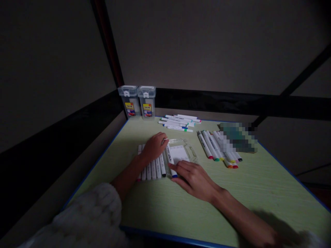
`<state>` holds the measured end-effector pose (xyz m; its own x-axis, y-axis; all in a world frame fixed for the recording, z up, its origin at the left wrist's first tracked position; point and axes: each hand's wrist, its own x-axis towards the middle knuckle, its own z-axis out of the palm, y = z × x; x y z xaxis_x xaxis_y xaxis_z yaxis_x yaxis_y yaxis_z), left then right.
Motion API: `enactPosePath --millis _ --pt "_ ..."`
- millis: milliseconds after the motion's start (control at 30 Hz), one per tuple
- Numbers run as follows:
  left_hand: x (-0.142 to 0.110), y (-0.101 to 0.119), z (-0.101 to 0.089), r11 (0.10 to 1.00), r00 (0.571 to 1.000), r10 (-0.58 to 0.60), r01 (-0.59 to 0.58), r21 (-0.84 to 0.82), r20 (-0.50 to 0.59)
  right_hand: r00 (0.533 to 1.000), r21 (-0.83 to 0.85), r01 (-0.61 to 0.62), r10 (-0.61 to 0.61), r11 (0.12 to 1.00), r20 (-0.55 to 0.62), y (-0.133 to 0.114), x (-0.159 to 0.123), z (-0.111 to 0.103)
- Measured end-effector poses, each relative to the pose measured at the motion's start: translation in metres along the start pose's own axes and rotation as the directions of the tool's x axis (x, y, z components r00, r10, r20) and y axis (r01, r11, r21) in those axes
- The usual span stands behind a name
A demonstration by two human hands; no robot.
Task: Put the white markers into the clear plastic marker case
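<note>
A white marker with a blue end lies at a slant over a clear plastic tray. My left hand is closed at the marker's far end, its fingers curled and partly hiding that tip. At the near, blue end, my right hand has its thumb and index finger on either side of the marker. Left of it, several white markers lie side by side in a row, partly covered by my left hand and wrist. A white printed sheet shows in the right part of the tray.
Several thin markers lie loosely at the back. Thicker markers with coloured ends are piled at the right, beside a pixelated green item. Two lidded clear boxes stand at the back left corner. The table has a blue edge; walls rise behind.
</note>
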<state>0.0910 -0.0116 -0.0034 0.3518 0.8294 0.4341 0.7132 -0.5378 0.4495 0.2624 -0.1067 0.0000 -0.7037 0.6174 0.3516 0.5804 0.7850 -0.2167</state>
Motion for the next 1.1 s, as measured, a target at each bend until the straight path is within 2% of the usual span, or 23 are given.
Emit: enactPosePath --millis 133,367,733,1100 --pt "-0.002 0.0 0.001 1.0 1.0 0.003 -0.003 0.007 0.008 1.0 -0.004 -0.014 0.014 1.0 -0.004 0.0 0.0 0.0" --pt "-0.002 0.001 0.001 0.998 0.998 -0.056 0.055 -0.023 -0.04 0.998 -0.019 -0.059 0.059 0.998 -0.021 0.001 -0.001 -0.002" --pt "-0.002 -0.002 0.003 0.999 1.0 -0.003 0.004 0.039 -0.017 0.951 -0.038 -0.213 0.198 0.976 -0.236 0.013 -0.005 -0.005" --pt "-0.002 0.0 0.0 0.998 1.0 0.006 -0.008 0.065 0.03 0.962 -0.174 -0.202 0.162 0.964 -0.218 0.015 -0.004 -0.007"
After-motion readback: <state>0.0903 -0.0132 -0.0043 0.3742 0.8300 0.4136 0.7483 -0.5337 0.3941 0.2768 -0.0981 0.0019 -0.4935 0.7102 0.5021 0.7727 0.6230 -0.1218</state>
